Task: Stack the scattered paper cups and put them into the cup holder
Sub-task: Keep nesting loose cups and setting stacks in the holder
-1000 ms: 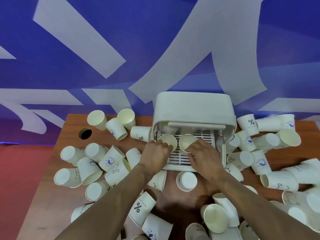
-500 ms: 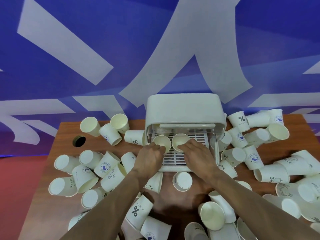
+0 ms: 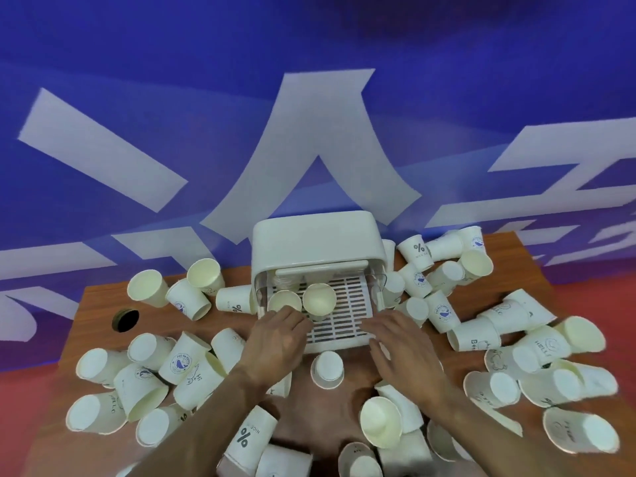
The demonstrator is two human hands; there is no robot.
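Note:
The white cup holder (image 3: 316,242) stands at the back middle of the wooden table (image 3: 96,342), its slatted tray (image 3: 347,304) pulled out toward me. Two paper cups stand on the tray's left part, mouths up: one (image 3: 284,301) at the left edge, one (image 3: 319,299) beside it. My left hand (image 3: 275,342) lies at the tray's front left corner, just below the left cup, fingers straight and holding nothing. My right hand (image 3: 402,346) hovers at the tray's front right corner with fingers spread, empty.
Several loose paper cups lie in a heap on the left (image 3: 186,359) and on the right (image 3: 537,352). One upturned cup (image 3: 327,370) stands just in front of the tray. More cups crowd the near edge. A round cable hole (image 3: 125,320) sits at the left.
Both hands have let go of the two cups in the holder and drawn back toward me. The right hand has moved right and spread its fingers.

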